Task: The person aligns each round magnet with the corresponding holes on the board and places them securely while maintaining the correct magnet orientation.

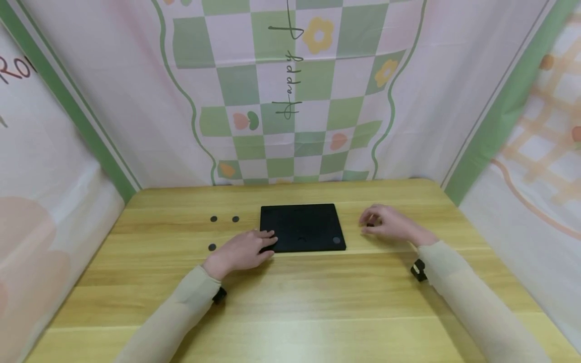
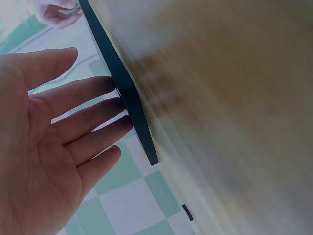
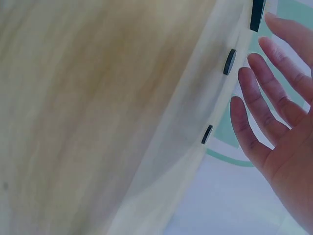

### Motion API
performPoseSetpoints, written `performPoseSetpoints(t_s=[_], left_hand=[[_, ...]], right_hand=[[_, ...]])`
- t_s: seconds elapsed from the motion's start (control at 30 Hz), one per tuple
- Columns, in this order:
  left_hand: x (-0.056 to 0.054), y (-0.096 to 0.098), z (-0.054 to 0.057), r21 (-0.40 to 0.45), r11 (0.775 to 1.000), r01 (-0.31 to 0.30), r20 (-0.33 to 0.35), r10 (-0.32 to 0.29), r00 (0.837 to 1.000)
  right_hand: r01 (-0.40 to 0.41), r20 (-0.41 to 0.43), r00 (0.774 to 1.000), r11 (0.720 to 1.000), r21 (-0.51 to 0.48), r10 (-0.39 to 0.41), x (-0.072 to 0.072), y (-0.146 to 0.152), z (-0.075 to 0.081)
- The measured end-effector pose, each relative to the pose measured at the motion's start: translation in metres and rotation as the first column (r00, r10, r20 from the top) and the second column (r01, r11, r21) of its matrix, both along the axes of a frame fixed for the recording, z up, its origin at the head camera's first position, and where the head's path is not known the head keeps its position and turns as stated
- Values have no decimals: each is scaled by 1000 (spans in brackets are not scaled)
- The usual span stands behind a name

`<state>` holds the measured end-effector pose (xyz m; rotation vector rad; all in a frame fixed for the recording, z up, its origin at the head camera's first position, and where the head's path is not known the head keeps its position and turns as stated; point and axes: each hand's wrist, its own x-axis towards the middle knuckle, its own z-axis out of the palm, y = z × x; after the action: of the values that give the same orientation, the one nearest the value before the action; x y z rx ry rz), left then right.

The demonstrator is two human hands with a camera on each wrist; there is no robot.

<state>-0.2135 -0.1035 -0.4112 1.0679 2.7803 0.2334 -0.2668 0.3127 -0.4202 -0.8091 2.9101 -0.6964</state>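
A flat black rectangular board (image 1: 301, 227) lies on the table. My left hand (image 1: 245, 249) rests its fingertips on the board's front left corner, fingers nearly straight; the left wrist view shows them against the board's edge (image 2: 132, 103). To the right of the board, my right hand (image 1: 390, 223) hovers with relaxed, slightly bent fingers. Part of a dark disc (image 1: 370, 225) shows behind those fingers. In the right wrist view two dark discs, one nearer (image 3: 230, 62) and one farther (image 3: 207, 134), lie on the table, apart from the fingers. A round grey disc (image 1: 336, 240) sits at the board's front right corner.
Left of the board lie three small dark discs: a back left one (image 1: 214, 219), a back right one (image 1: 235, 219) and a front one (image 1: 212, 247) near my left wrist. The wooden table (image 1: 308, 302) ends at a patterned cloth (image 1: 281, 116) behind and at both sides.
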Motion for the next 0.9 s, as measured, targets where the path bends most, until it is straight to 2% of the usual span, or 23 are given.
performPoseSetpoints(t_s=[0.3, 0.5, 0.9], left_hand=[[0, 0, -1, -3, 1000, 3, -4, -3, 1000], [0, -1, -1, 2, 1000, 8, -5, -8, 1000], [-1, -1, -2, 1, 1000, 3, -7, -3, 1000]], right_hand=[[41, 42, 998, 999, 8, -41, -1, 8, 1], [46, 36, 998, 999, 12, -46, -3, 13, 0], [60, 85, 995, 998, -5, -59, -5, 19, -1]])
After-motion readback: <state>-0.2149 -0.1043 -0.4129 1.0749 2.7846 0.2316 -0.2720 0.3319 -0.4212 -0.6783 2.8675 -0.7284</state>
